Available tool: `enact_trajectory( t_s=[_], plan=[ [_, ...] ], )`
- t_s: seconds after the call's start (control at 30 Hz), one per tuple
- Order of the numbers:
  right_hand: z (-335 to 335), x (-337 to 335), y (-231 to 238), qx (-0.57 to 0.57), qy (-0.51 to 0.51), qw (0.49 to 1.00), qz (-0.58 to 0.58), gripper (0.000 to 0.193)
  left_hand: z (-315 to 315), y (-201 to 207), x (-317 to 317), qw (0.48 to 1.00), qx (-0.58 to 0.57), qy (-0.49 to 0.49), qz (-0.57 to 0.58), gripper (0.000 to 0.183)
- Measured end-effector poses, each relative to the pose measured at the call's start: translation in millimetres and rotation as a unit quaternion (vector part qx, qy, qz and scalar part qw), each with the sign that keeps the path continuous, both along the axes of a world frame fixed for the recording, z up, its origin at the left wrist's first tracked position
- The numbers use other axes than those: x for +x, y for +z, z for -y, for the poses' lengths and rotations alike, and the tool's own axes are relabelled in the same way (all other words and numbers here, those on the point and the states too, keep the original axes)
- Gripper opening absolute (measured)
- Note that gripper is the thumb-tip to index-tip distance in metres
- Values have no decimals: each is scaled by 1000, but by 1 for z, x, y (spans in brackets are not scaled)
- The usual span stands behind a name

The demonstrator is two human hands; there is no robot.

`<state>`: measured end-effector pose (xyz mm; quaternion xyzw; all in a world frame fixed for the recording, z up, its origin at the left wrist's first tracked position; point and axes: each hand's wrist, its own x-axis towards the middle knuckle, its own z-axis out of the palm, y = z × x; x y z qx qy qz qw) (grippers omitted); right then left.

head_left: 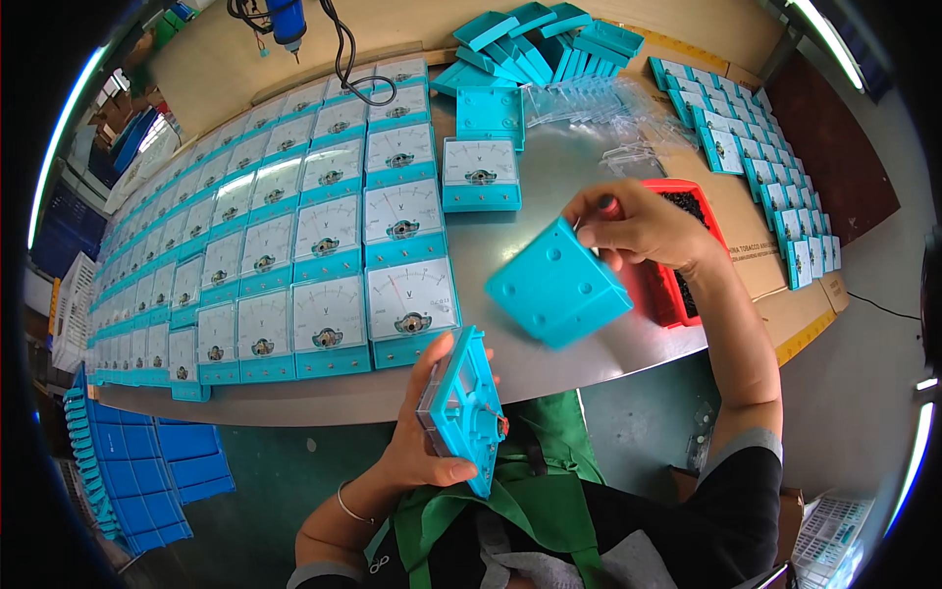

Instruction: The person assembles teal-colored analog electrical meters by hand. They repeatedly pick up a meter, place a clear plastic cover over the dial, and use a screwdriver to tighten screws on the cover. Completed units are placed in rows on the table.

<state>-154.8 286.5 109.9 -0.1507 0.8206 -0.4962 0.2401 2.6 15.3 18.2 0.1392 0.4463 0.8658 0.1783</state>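
Observation:
My left hand (pixel 424 432) grips a turquoise panel meter (pixel 461 408) on edge, its open back turned toward me, just below the table's front edge. My right hand (pixel 638 228) holds a turquoise square back cover (pixel 557 285) by its upper corner, tilted above the grey table (pixel 549 177). The cover hangs to the right of the meter, apart from it. Rows of finished meters with white dials (pixel 329 236) lie face up on the left part of the table.
A red tray of small dark parts (pixel 708 228) sits under my right wrist. Stacked turquoise covers (pixel 540 44) and clear plastic fronts (pixel 599 103) lie at the back. More meters (pixel 765 157) line a cardboard sheet at right. A blue power screwdriver (pixel 287 22) hangs above. Blue crates (pixel 147 461) stand below left.

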Motion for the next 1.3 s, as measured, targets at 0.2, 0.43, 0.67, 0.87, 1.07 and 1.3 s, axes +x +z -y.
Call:
enact_trajectory(
  t_s=[0.2, 0.43, 0.67, 0.87, 1.07, 1.3],
  plan=[
    [13, 5, -70, 226, -46, 921, -313, 45, -1, -5, -5, 999, -30, -17, -9, 108],
    [42, 83, -67, 337, 14, 867, -365, 77, -4, 0, -11, 998, -61, 14, 26, 106],
    [24, 99, -54, -237, 3, 971, 20, 92, -28, 0, -18, 996, -57, 59, 25, 103],
    [29, 116, -79, -322, -37, 944, 69, 93, -35, -2, -26, 998, -46, 44, 13, 100],
    [31, 119, -77, -315, -37, 947, 51, 93, -38, 0, -27, 997, -46, 57, 24, 100],
    [36, 121, -73, -295, -11, 954, 61, 89, -33, -1, -24, 996, -66, 53, 3, 101]
  ],
)
